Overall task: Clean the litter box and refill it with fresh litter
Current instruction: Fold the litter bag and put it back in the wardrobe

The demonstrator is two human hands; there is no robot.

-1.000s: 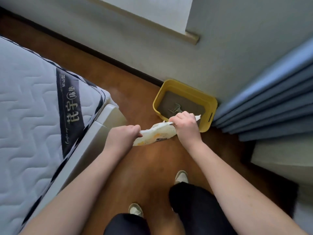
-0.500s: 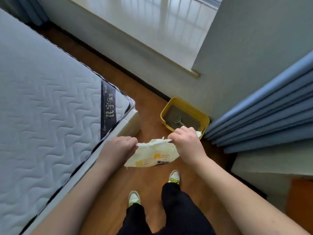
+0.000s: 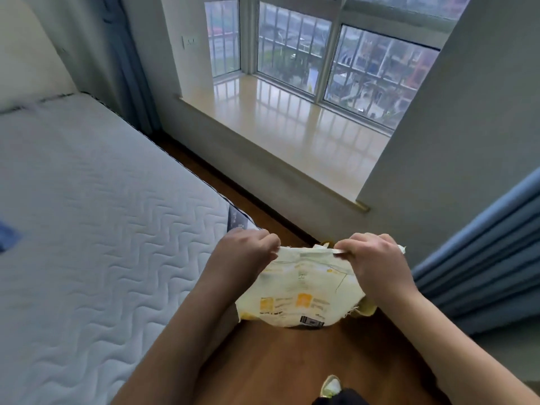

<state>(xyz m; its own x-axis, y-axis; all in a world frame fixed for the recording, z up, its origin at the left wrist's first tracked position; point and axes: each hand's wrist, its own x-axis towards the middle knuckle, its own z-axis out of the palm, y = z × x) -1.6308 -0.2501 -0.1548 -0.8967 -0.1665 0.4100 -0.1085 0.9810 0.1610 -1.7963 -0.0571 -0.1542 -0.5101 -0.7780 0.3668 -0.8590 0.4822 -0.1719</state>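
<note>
A pale yellow litter bag point(image 3: 301, 293) with orange print and a barcode hangs in front of me above the wooden floor. My left hand point(image 3: 244, 254) pinches its top left corner. My right hand point(image 3: 372, 258) grips the top right corner, so the top edge is stretched between them. The yellow litter box point(image 3: 368, 307) is almost wholly hidden behind the bag; only a yellow sliver shows at the bag's lower right and another above its top edge.
A white quilted mattress point(image 3: 87, 229) fills the left side. A wide window sill point(image 3: 292, 135) and barred window lie ahead. Blue curtains point(image 3: 482, 258) hang at the right. My shoe point(image 3: 330, 385) stands on the brown floor point(image 3: 277, 361) below.
The view has tilted up from the floor to the window. The bag has come up and now covers the litter box; both hands still hold its top edge.
</note>
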